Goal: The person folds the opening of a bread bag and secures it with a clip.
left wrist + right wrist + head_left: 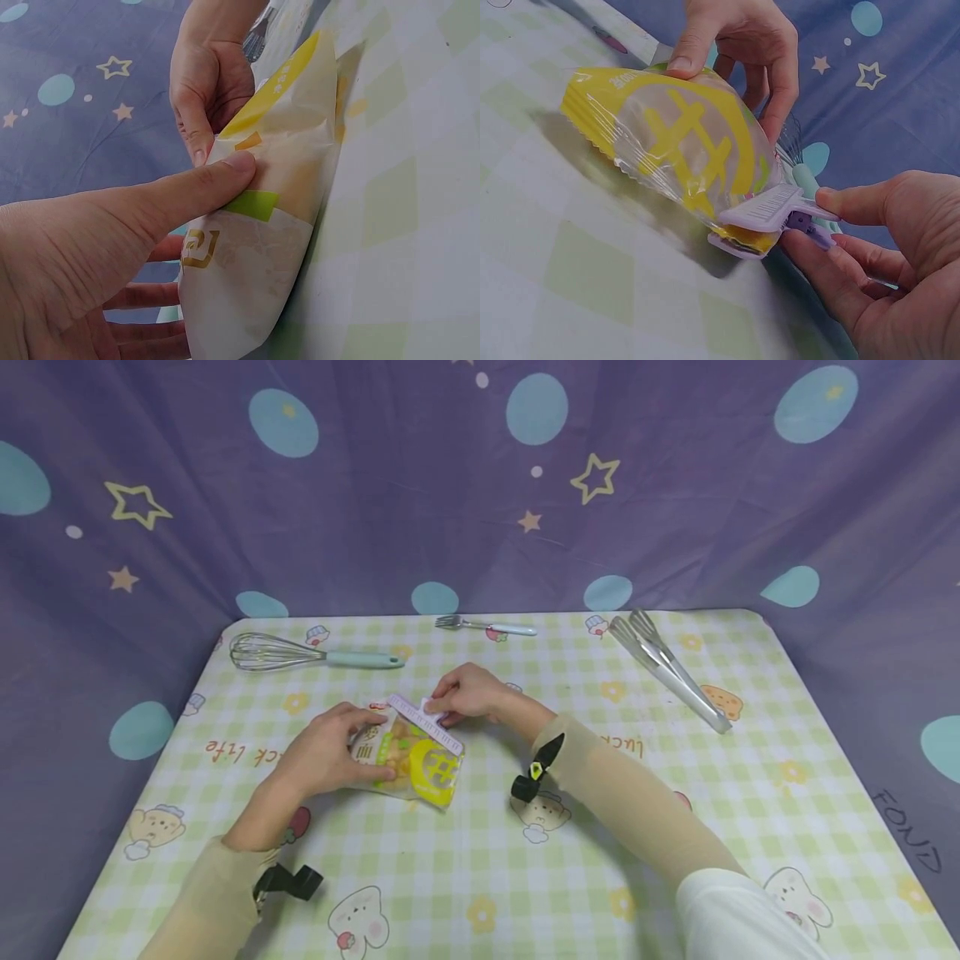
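A yellow and white snack bag (405, 756) with a see-through front lies tilted on the table, slightly left of the middle. My left hand (322, 752) grips it by the left side, with the thumb (217, 180) across its front and the other fingers behind. At the bag's upper edge sits a pale purple bag clip (765, 210) with ridged markings. Its two arms stand on either side of a corner of the bag. My right hand (472, 693) pinches the clip's handles between thumb and fingers. In the head view, those fingers partly cover the handles.
A whisk (363, 659) with a mint handle lies at the back left. Behind the hands, a fork (495, 627) lies near the far edge. Metal tongs (671, 672) rest at the back right. A purple curtain (405, 485) hangs behind the checked tablecloth (465, 860).
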The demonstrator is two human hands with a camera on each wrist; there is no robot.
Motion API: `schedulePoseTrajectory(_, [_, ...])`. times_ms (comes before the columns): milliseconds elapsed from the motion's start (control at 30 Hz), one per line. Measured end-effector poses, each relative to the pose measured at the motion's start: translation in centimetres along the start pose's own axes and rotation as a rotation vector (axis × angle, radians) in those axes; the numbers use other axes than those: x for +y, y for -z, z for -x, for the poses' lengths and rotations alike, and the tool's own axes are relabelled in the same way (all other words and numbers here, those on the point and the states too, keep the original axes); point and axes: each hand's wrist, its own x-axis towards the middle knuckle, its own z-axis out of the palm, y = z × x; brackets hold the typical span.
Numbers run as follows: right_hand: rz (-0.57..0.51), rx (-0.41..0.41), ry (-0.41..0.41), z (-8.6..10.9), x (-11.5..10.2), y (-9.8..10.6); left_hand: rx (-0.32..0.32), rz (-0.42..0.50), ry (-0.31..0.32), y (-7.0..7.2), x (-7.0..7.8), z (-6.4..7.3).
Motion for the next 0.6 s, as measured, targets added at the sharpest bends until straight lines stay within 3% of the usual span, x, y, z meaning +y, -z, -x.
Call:
schedulePoseTrajectory(367, [0.023, -0.004, 0.004, -0.01, -0.13, 0.01, 0.001, -0.002, 0.000, 0.03, -0.05, 0.04])
schedulePoseTrajectory(600, [0.219, 0.088, 0.050, 0.19, 0.11, 0.28, -0.001, 0.005, -0.003, 0.05, -0.08, 0.07])
